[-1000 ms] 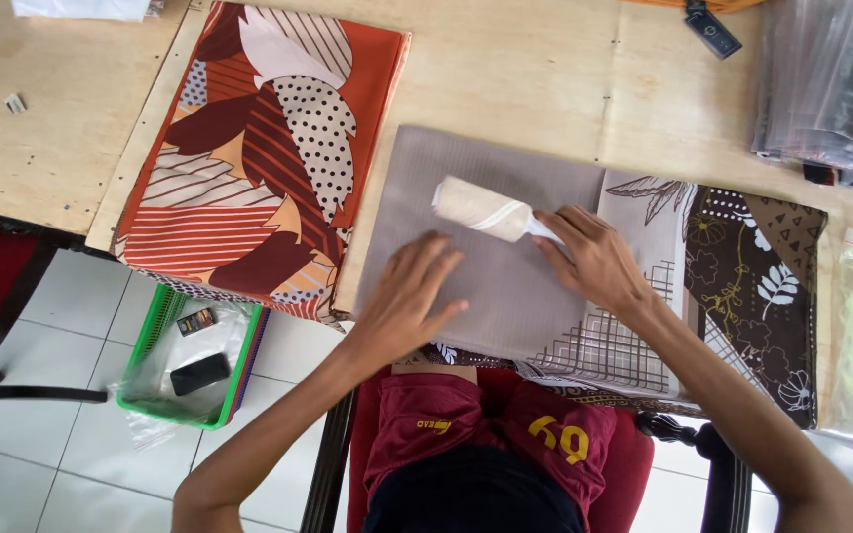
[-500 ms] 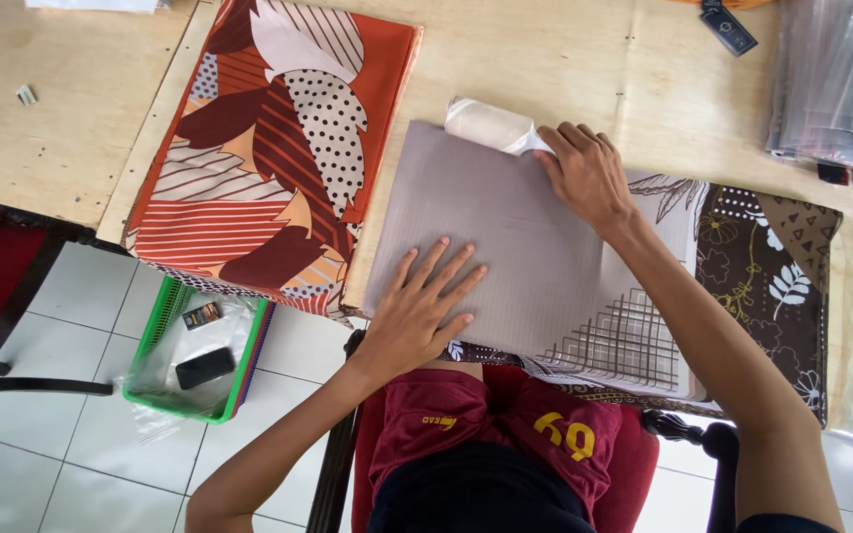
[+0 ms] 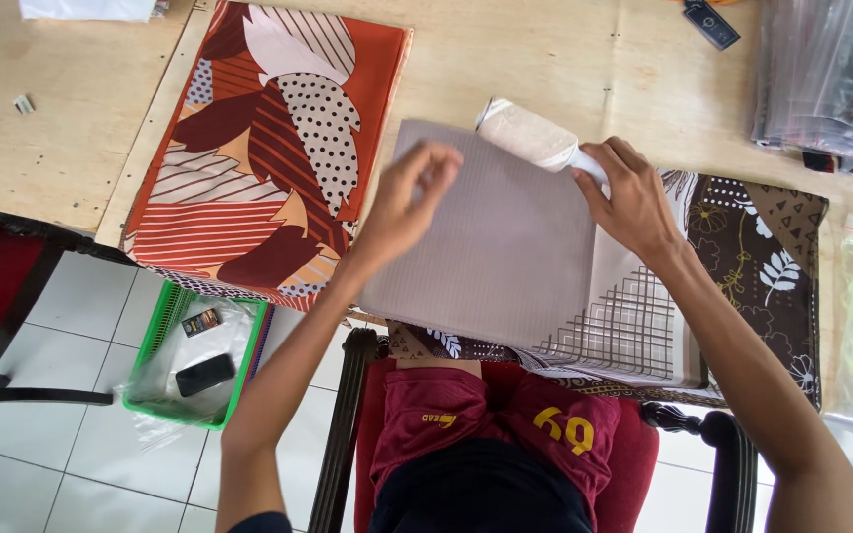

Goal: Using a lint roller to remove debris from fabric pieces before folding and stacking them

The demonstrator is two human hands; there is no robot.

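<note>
step: rolling lint off grey cloth (image 3: pixel 491 237) on table (image 3: pixel 61 168) | right hand (image 3: pixel 634 202) closed around lint roller (image 3: pixel 535 136) at cloth's far edge | left hand (image 3: pixel 407 202) loose, empty, above cloth | next: likely needs cloth pinned flat

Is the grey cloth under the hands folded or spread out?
Folded. The grey cloth lies as a neat flat rectangle with straight edges on the table, smaller than the patterned cloths beside it.
</note>
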